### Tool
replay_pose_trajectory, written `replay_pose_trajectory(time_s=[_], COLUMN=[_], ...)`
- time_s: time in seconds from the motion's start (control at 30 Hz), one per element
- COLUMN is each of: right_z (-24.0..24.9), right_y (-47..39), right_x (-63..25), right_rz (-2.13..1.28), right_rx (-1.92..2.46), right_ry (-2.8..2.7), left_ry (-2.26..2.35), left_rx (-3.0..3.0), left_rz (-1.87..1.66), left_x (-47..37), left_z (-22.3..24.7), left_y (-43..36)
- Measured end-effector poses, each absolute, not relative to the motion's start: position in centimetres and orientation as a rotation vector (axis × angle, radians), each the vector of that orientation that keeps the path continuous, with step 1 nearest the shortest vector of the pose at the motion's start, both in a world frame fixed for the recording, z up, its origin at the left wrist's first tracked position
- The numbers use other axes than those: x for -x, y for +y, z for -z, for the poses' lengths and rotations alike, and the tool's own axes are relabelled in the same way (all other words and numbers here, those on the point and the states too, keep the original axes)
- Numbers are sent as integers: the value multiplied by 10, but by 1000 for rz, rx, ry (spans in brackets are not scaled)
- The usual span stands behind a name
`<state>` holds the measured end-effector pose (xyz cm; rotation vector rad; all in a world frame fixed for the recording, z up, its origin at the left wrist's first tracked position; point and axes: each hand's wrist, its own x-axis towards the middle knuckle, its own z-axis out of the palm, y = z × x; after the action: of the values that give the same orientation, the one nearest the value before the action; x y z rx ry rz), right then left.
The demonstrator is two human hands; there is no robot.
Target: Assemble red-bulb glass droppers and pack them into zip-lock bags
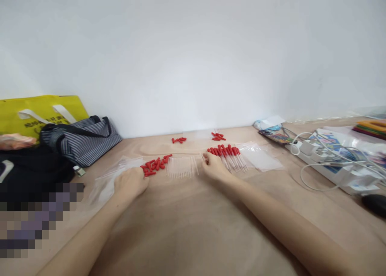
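My left hand (pixel 131 181) is closed at the left edge of a loose pile of red rubber dropper bulbs (pixel 157 163); its fingertips touch the pile, and what they grip is hidden. My right hand (pixel 212 166) pinches a thin clear dropper tube, of which only a faint end shows by the fingertips. Between the hands lies a row of clear dropper tubes (pixel 181 166), side by side. Just right of my right hand, several droppers with red bulbs fitted (pixel 224 151) lie in a row, tubes toward me.
Farther back are two small groups of red bulbs, one left (pixel 179 140) and one right (pixel 218 136). Clear plastic bags (pixel 262 157) flank the work. A striped bag (pixel 87 141) and yellow bag (pixel 45 111) stand left; a power strip (pixel 334 171) with cables lies right.
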<state>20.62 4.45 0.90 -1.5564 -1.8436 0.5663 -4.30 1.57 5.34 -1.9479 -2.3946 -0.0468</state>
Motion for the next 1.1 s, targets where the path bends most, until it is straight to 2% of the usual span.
replay_pose_trajectory(time_s=[0.1, 0.17, 0.37, 0.47, 0.63, 1.1], right_z=[-3, 2, 16, 20, 23, 23], right_y=[29, 20, 0, -4, -8, -10], right_x=[-228, -242, -262, -261, -253, -245], right_rz=[-444, -391, -370, -402, -416, -377], right_rx=[1320, 1215, 1073, 1062, 1025, 994], right_ry=[-1940, -1963, -2006, -2042, -2116, -2159], left_ry=[-2242, -2132, -1880, -1686, -1533, -1631], left_rx=[1910, 2038, 2656, 2813, 2926, 3030], left_rz=[-64, 39, 866, 1098, 1066, 1094], left_x=[32, 19, -23, -33, -36, -38], left_z=[-61, -62, -20, 2, 10, 9], left_y=[9, 4, -11, -13, -4, -1])
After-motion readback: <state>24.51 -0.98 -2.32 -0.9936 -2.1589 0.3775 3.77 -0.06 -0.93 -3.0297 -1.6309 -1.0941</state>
